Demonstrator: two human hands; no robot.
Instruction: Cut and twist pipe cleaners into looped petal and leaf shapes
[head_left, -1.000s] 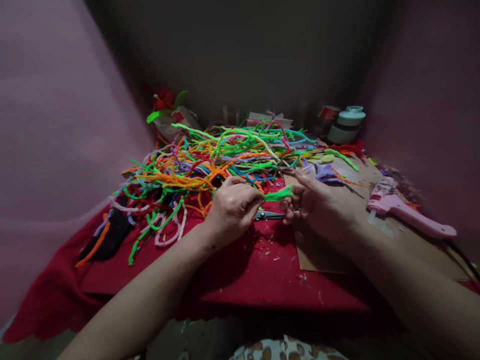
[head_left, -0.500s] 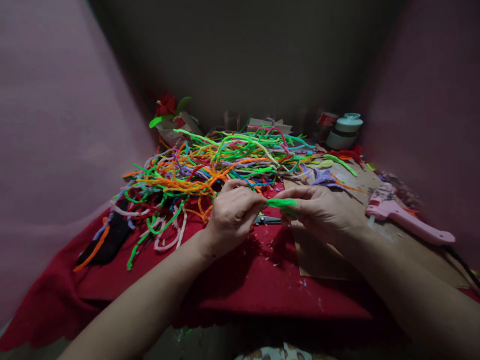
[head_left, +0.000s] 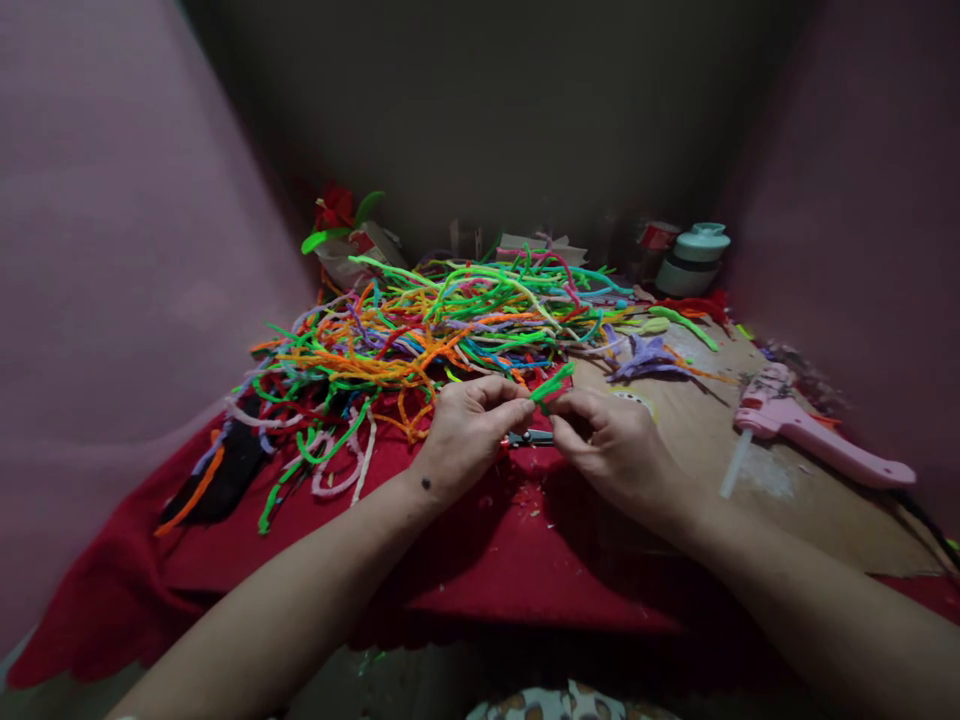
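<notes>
A short green pipe cleaner piece (head_left: 553, 383) sticks up between my two hands over the red cloth (head_left: 480, 560). My left hand (head_left: 466, 432) pinches its lower left end with thumb and fingers. From the right, the fingertips of my right hand (head_left: 611, 448) are closed on the same piece. Just under the hands lies a pair of scissors (head_left: 529, 438), mostly hidden. Behind the hands spreads a big tangled heap of pipe cleaners (head_left: 420, 335) in orange, green, purple, blue and pink.
A pink glue gun (head_left: 814, 437) lies on a brown cardboard sheet (head_left: 750, 480) at the right. A pale green lidded jar (head_left: 694, 259) stands at the back right, a red and green flower piece (head_left: 335, 213) at the back left. Purple scraps (head_left: 645, 355) lie on the cardboard.
My right hand has shifted left and nearer, off the cardboard. The green piece has turned from lying level between the hands to pointing up and right.
</notes>
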